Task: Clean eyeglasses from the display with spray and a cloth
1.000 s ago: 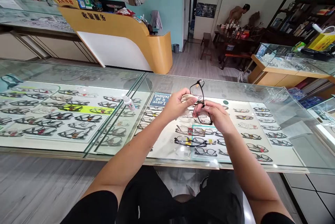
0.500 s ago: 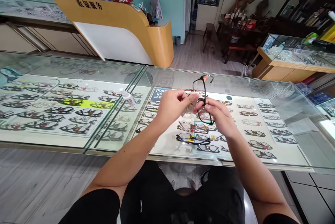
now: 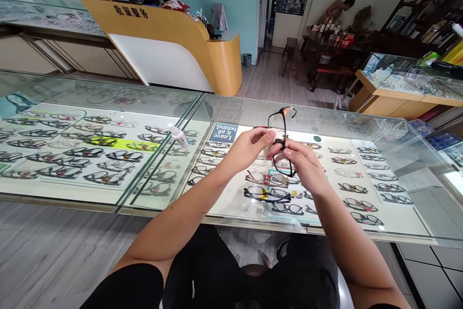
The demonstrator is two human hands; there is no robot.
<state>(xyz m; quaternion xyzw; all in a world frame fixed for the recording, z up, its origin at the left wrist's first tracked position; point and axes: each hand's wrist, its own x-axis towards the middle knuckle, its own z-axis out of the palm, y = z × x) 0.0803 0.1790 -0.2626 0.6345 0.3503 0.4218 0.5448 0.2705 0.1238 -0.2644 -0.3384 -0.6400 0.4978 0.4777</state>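
A pair of black-framed eyeglasses (image 3: 285,128) is held on end above the glass counter, one lens over the other, with orange on a temple arm. My right hand (image 3: 306,162) is closed on the frame near its bridge. Beside the upper lens, my left hand (image 3: 249,146) is pinched, thumb against fingers. Something pale shows beneath its fingertips, too hidden to name. Left of my hands, a small white bottle (image 3: 178,135) with red print stands on the counter top.
Under the glass counter top (image 3: 231,212) lie several rows of eyeglasses, including stacked black ones (image 3: 266,194). A second display case (image 3: 72,193) adjoins on the left. Behind stands a wooden cashier desk (image 3: 224,63). A person (image 3: 334,10) bends over a cluttered table at the back.
The view has shifted slightly, so the background sits lower. My left hand has moved a little to the right, closer to the frame. My right hand keeps hold of the eyeglasses.
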